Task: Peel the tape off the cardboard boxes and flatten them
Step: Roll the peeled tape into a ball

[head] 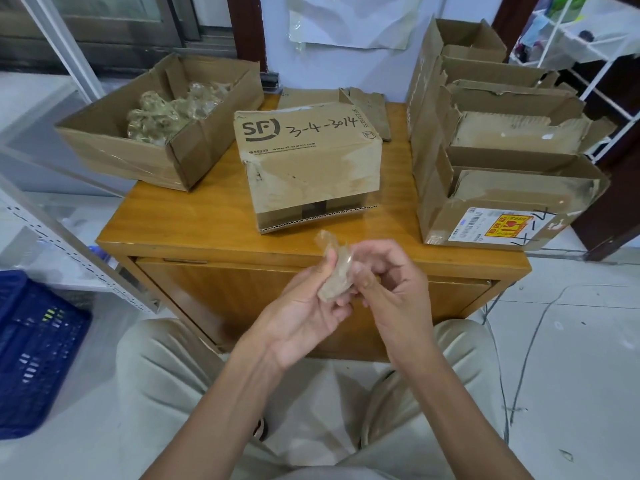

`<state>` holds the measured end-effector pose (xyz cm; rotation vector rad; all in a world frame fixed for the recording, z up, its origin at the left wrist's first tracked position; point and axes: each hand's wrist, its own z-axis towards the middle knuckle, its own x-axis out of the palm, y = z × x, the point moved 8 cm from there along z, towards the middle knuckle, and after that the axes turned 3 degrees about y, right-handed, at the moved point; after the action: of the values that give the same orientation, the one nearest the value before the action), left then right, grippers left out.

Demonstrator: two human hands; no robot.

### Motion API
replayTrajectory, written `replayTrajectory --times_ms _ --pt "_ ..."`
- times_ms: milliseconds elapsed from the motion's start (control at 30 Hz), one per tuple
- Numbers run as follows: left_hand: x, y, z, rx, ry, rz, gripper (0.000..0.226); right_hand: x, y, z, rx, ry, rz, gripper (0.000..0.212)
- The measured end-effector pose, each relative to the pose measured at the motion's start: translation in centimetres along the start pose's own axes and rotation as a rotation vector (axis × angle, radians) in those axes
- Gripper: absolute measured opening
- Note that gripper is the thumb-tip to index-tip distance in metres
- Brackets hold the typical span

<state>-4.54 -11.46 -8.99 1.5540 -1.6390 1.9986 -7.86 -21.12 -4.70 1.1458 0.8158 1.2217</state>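
Tape [335, 271], crumpled, sits pinched between curled fingers of left hand [304, 310] and right hand [391, 289], below the SF box [308, 161].

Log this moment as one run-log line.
left hand: holds tape wad | right hand: pinches same wad | SF box: unflattened on table | scrap box: holds peeled tape
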Motion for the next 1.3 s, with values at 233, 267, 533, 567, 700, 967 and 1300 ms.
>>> replayTrajectory --times_ms 233,267,533,567,700,967,1300 --pt "0.3 1.0 -0.1 -0.22 0.306 -0.139 0.07 1.2 1.6 0.0 -0.054 0.229 -0.412 0.052" --pt "0.1 1.1 -0.1 -0.231 0.302 -0.136 0.065 1.2 1.8 0.2 -0.082 0.229 -0.446 0.037" --pt "-2.2 -2.5 -2.4 0.234 -0.226 0.528 0.052 -1.1 0.3 0.9 0.008 0.151 -0.366 0.033" --pt "-1.8 -2.7 -2.9 0.272 -0.211 0.588 0.049 -1.3 0.1 0.9 0.039 0.139 -0.334 0.035" --pt "-2.4 -3.4 -3.3 0.316 -0.405 0.687 0.025 -2.1 -1.0 0.7 0.208 0.045 -0.19 0.032" --pt "-2.4 -4.1 -3.4 0.486 -0.62 0.763 0.013 -2.3 -3.5 -0.9 0.442 -0.235 0.251 0.011" --pt "-1.8 -3.3 -1.9 0.437 -0.678 0.468 0.008 1.0 2.3 -1.9 -0.576 -0.216 -0.87 0.005"
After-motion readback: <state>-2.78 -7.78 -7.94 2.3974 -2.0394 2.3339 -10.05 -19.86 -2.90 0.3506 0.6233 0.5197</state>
